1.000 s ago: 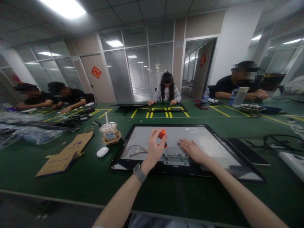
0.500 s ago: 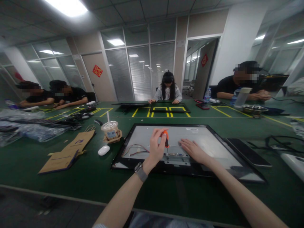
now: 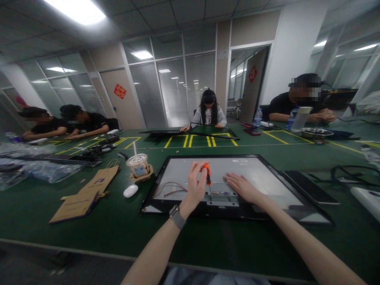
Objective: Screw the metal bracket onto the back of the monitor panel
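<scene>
An orange and black screwdriver (image 3: pixel 208 174) stands upright in my left hand (image 3: pixel 196 182), its fingers closed round the handle. Its thin shaft points down at a metal bracket (image 3: pixel 222 201) with port connectors along the near edge of a flat display panel (image 3: pixel 178 168). My right hand (image 3: pixel 241 186) lies flat on the panel's grey back, fingers stretched out, just right of the screwdriver. Thin cables (image 3: pixel 170 189) run over the panel to the left of my left hand. The screwdriver's tip is too small to make out.
Left of the panel are a lidded drink cup (image 3: pixel 138 164), a white mouse (image 3: pixel 130 191) and a brown paper bag (image 3: pixel 95 182). A dark flat slab (image 3: pixel 310 186) and black cables (image 3: pixel 341 178) lie to the right. Across the table a person (image 3: pixel 209 111) handles a black frame (image 3: pixel 215 134).
My hands and the screwdriver hold nearly the same place on the panel. Across the table, the person's black frame has tilted up at its left side. The view has shifted slightly.
</scene>
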Motion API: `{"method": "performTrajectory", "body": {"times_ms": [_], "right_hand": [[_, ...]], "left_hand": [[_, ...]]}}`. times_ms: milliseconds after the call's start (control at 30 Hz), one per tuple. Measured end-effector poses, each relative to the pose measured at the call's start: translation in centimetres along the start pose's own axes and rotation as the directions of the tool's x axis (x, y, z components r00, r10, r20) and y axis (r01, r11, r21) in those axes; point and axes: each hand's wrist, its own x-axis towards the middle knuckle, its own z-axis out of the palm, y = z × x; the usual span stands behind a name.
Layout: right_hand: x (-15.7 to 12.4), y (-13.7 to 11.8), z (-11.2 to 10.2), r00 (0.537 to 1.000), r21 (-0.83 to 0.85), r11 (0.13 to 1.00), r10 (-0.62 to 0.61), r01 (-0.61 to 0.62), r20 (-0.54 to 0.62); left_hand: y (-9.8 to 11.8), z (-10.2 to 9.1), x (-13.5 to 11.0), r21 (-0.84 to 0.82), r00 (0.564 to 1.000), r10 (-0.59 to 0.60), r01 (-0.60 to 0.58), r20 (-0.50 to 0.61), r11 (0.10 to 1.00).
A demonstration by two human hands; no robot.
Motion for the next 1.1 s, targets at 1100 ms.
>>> {"method": "performTrajectory", "body": {"times_ms": [1100], "right_hand": [[0.1, 0.42, 0.46, 1.0, 0.001, 1.0, -0.015, 0.015, -0.026]], "left_hand": [[0.24, 0.1, 0.3, 0.009, 0.995, 0.08, -0.081, 0.062, 0.997]]}}
